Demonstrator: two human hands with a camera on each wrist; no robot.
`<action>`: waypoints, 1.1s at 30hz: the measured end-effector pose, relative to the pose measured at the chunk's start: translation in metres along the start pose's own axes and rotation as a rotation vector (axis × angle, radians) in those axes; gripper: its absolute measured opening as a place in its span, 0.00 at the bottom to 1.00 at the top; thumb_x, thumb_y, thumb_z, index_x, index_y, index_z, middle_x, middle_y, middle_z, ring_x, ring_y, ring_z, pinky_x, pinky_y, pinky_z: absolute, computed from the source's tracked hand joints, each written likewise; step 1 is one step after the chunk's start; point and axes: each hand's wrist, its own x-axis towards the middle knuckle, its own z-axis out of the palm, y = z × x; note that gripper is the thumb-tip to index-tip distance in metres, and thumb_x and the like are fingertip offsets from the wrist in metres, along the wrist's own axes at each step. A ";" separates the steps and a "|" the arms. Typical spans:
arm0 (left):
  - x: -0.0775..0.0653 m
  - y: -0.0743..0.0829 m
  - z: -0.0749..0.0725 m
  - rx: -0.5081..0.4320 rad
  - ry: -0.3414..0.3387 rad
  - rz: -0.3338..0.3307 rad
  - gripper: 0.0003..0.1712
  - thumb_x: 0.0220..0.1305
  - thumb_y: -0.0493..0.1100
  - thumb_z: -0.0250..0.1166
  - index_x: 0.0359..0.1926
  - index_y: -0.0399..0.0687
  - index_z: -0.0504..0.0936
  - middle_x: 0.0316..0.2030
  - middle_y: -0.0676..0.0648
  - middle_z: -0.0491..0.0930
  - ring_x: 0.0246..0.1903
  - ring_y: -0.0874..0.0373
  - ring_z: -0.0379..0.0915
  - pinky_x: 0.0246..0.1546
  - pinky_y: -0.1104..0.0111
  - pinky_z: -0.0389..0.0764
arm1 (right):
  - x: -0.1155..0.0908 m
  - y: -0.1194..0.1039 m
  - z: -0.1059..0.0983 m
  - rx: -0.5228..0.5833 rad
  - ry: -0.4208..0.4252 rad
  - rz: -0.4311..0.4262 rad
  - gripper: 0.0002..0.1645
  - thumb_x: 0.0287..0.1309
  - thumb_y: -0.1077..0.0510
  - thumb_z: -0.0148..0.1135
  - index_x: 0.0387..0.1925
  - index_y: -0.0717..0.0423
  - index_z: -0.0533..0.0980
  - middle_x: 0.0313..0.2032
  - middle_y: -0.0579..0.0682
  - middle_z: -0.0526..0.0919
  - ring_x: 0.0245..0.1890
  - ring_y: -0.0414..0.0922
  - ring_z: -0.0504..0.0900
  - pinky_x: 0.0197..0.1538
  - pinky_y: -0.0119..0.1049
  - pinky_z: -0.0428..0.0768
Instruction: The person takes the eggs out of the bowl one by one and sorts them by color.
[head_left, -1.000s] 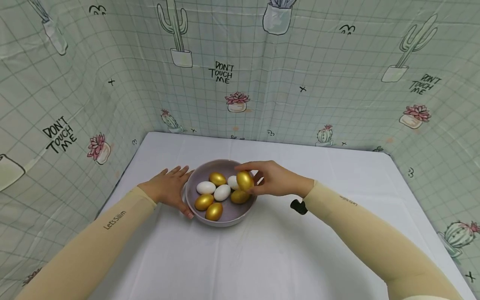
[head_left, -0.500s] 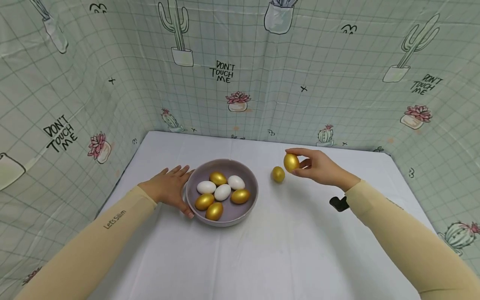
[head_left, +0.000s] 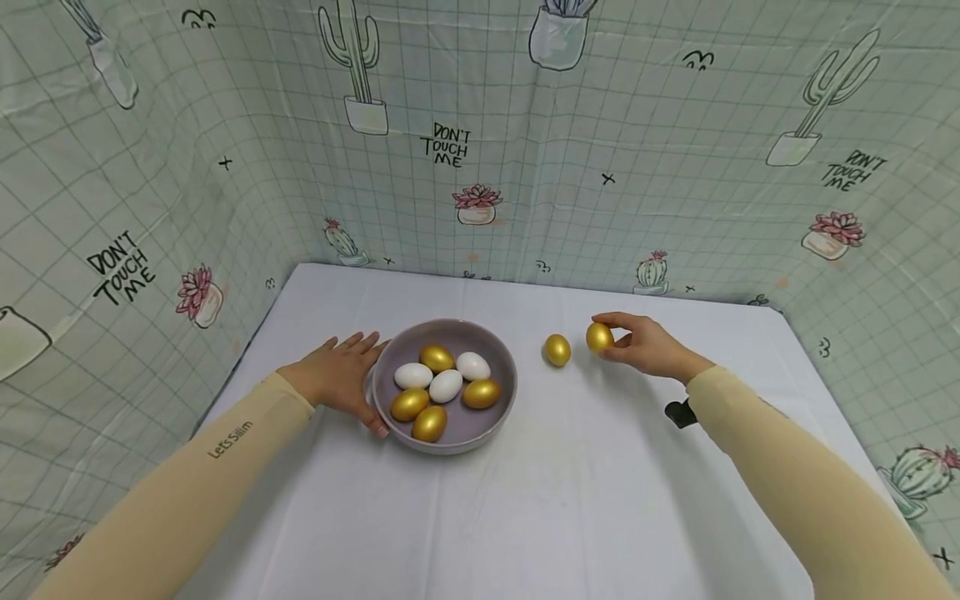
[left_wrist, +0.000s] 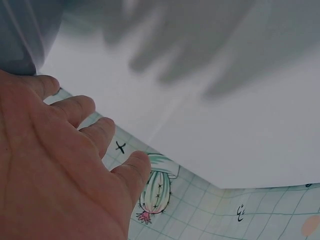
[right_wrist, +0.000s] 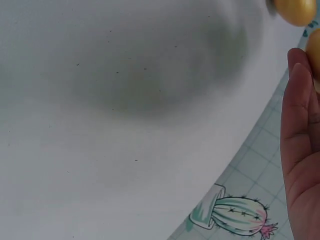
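A mauve bowl [head_left: 480, 429] on the white table holds several gold eggs [head_left: 430, 423] and three white eggs [head_left: 446, 386]. Against the bowl's left side rests my left hand [head_left: 337, 375], its fingers spread. In the left wrist view those fingers [left_wrist: 75, 110] extend beside the bowl's wall. My right hand [head_left: 648, 346] pinches a gold egg [head_left: 599, 337] between thumb and fingers, right of the bowl. Just left of it, a second gold egg [head_left: 557, 350] lies on the table. The right wrist view shows the held egg only partly, at its edge.
White cloth [head_left: 510, 517] covers the table. A grid-patterned curtain [head_left: 570, 217] with cactus prints stands along the back and both sides. Something small and black [head_left: 681, 414] sits at my right wrist.
My right hand has carried the gold egg out of the bowl to the right, then lowered it toward the table beside the other gold egg. My left hand has stayed put.
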 end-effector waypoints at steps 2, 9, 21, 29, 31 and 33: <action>0.000 0.000 0.000 -0.008 0.000 0.000 0.80 0.30 0.78 0.76 0.77 0.37 0.54 0.75 0.32 0.51 0.73 0.32 0.44 0.68 0.37 0.47 | 0.005 0.010 0.004 -0.005 -0.006 0.011 0.37 0.61 0.60 0.68 0.70 0.55 0.67 0.65 0.61 0.70 0.41 0.48 0.83 0.45 0.39 0.80; -0.001 0.002 -0.001 -0.012 -0.002 -0.002 0.80 0.30 0.78 0.76 0.77 0.38 0.54 0.75 0.32 0.51 0.73 0.33 0.44 0.68 0.37 0.47 | 0.012 0.015 0.013 -0.068 -0.013 -0.013 0.37 0.59 0.62 0.67 0.69 0.63 0.68 0.63 0.64 0.73 0.33 0.45 0.80 0.40 0.36 0.78; 0.000 0.000 0.001 -0.015 0.004 0.000 0.81 0.29 0.79 0.76 0.77 0.38 0.54 0.75 0.32 0.51 0.73 0.33 0.43 0.68 0.37 0.46 | 0.025 0.015 0.020 -0.187 -0.048 -0.012 0.37 0.58 0.57 0.70 0.67 0.62 0.70 0.61 0.63 0.76 0.41 0.49 0.77 0.48 0.43 0.76; 0.001 0.000 0.001 -0.009 0.004 -0.008 0.81 0.28 0.78 0.76 0.77 0.38 0.54 0.75 0.32 0.51 0.73 0.33 0.43 0.69 0.37 0.46 | 0.027 0.014 0.021 -0.216 -0.068 -0.003 0.36 0.60 0.57 0.69 0.68 0.63 0.69 0.62 0.64 0.74 0.57 0.56 0.73 0.62 0.55 0.70; 0.001 0.000 0.000 -0.007 0.002 -0.010 0.81 0.29 0.78 0.76 0.77 0.38 0.54 0.75 0.33 0.51 0.74 0.34 0.43 0.69 0.37 0.46 | 0.026 0.013 0.020 -0.219 -0.071 -0.002 0.37 0.61 0.56 0.69 0.68 0.63 0.69 0.62 0.65 0.74 0.59 0.58 0.72 0.63 0.57 0.69; 0.000 0.001 0.000 -0.007 -0.001 -0.014 0.81 0.29 0.78 0.76 0.77 0.39 0.54 0.75 0.33 0.50 0.74 0.34 0.42 0.69 0.38 0.45 | 0.026 0.012 0.020 -0.216 -0.074 0.000 0.37 0.61 0.56 0.68 0.68 0.63 0.68 0.62 0.66 0.74 0.60 0.59 0.72 0.63 0.58 0.68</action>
